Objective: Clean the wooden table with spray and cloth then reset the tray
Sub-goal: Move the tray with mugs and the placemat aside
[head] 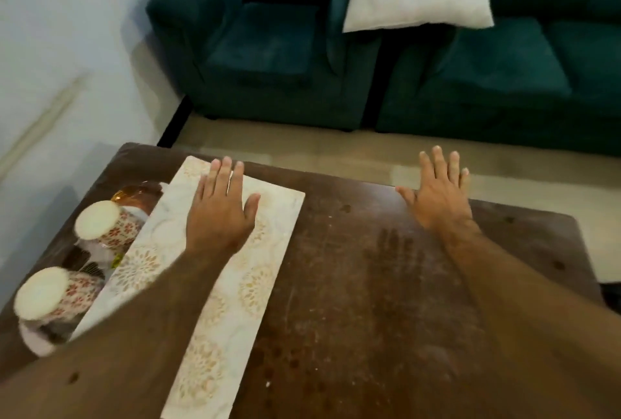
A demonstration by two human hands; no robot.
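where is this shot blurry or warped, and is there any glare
Head view: soft overall, with motion blur worst at the left edge, smearing the wall and cups; the wide lens bows the table edges and sofa; lighting is dim and even, with a faint sheen on the floor; dust and a handprint show clearly.
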